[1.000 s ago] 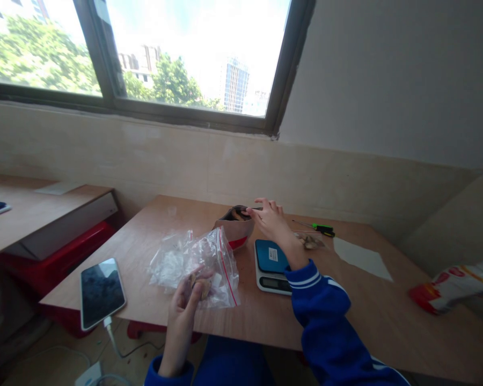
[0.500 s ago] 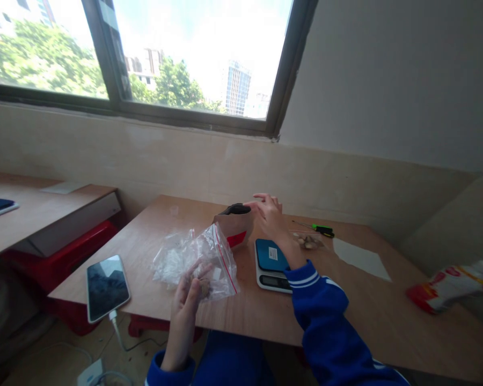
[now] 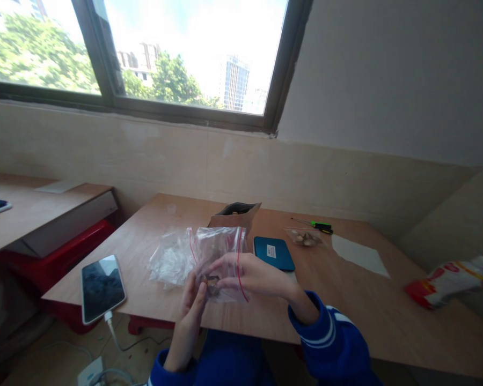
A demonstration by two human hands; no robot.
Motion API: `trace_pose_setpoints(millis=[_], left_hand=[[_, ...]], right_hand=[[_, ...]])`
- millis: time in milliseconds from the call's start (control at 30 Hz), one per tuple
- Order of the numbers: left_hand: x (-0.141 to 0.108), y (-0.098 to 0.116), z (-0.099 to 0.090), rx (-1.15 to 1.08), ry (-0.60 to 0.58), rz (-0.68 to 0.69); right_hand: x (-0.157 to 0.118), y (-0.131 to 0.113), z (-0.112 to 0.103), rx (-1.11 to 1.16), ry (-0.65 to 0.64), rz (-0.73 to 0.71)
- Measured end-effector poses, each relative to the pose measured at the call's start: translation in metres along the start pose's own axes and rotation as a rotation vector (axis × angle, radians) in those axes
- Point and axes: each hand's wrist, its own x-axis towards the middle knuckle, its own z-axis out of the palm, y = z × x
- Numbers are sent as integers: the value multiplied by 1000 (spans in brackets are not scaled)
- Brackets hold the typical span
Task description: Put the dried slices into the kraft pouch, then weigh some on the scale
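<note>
My left hand [image 3: 190, 305] is closed on the side of a clear zip bag [image 3: 222, 241] with a red seal line, its thumb in front. Small brown pieces [image 3: 212, 290] lie low in this bag. My right hand [image 3: 257, 276] reaches through the bag's mouth from the right. Its fingers, seen through the plastic, point at the pieces with thumb and index apart. Behind the bag stands a brown paper pouch [image 3: 229, 221], its top gaping and dark inside. A blue-topped kitchen scale [image 3: 274, 253] sits right of it, its front hidden by my right hand.
Loose clear bags [image 3: 171, 262] lie at left, near a phone [image 3: 103, 289] with a charging cable. Toward the right are a filled zip bag [image 3: 306, 237], a green-black screwdriver [image 3: 321, 226], white paper [image 3: 358, 254] and a red-white bottle [image 3: 446, 281].
My right hand has come from the paper pouch's opening down into the clear bag. The left hand has shifted slightly right with the bag, whose mouth now surrounds my right fingers.
</note>
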Motion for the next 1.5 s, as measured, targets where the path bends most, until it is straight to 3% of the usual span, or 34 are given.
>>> trace_pose_setpoints(millis=[200,433,633,800,967,1100,1167,1233,1367,1500], left_hand=[[1,-4,1,124,-33,64],[3,-4,0,98,-74,37],[5,0,-1,44,-2,0],[5,7,-7,107,150,37],[13,21,-21,123,272,137],[34,42,-37,115,379,239],[50,50,-51,129,413,253],[69,52,-69,251,405,228],[98,42,-101,805,447,119],[108,28,-100,1096,379,361]], right_hand=[[2,2,7,-106,38,-64],[-3,10,4,-5,61,-66],[-5,14,7,178,103,-15],[-14,0,-14,114,147,-49],[-13,-2,-58,32,355,-96],[13,13,-82,-84,658,-162],[30,21,-86,-181,703,-180],[44,27,-87,-274,656,-180],[54,34,-85,-383,609,-150],[50,35,-86,-360,623,-138]])
